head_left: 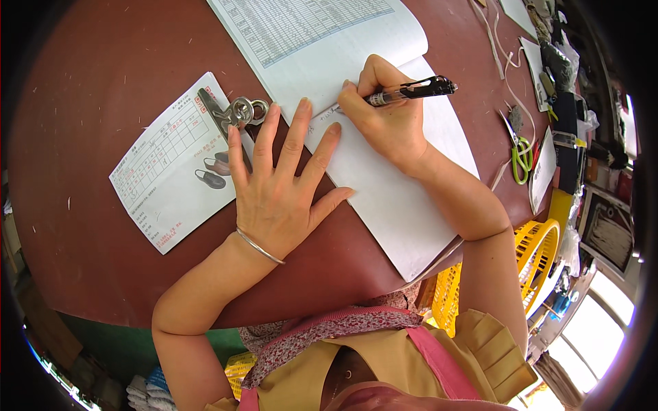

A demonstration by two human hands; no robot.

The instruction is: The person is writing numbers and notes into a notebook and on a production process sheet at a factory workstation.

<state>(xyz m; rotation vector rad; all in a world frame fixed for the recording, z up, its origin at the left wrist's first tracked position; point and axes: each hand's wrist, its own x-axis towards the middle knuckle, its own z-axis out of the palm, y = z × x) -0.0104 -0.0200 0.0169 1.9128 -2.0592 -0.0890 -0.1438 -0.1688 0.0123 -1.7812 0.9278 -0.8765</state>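
Brown table [89, 82]: right hand [387, 120] grips pen [411, 90], left hand [277, 188] flat, fingers spread, beside clipped card [171, 171].

Right hand [387, 120] grips a black pen [410, 90], tip down on the open notebook [384, 198]; left hand [277, 185] lies flat, fingers spread across the notebook's edge. A clipped form sheet [168, 164] sits just left on the brown table [82, 82].

Bare tabletop [89, 89] beyond clipped form [171, 171]

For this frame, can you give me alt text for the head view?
The right hand writes with a black pen in an open notebook on a reddish-brown table. The left hand lies flat, fingertips on the page, beside a clipped form sheet.
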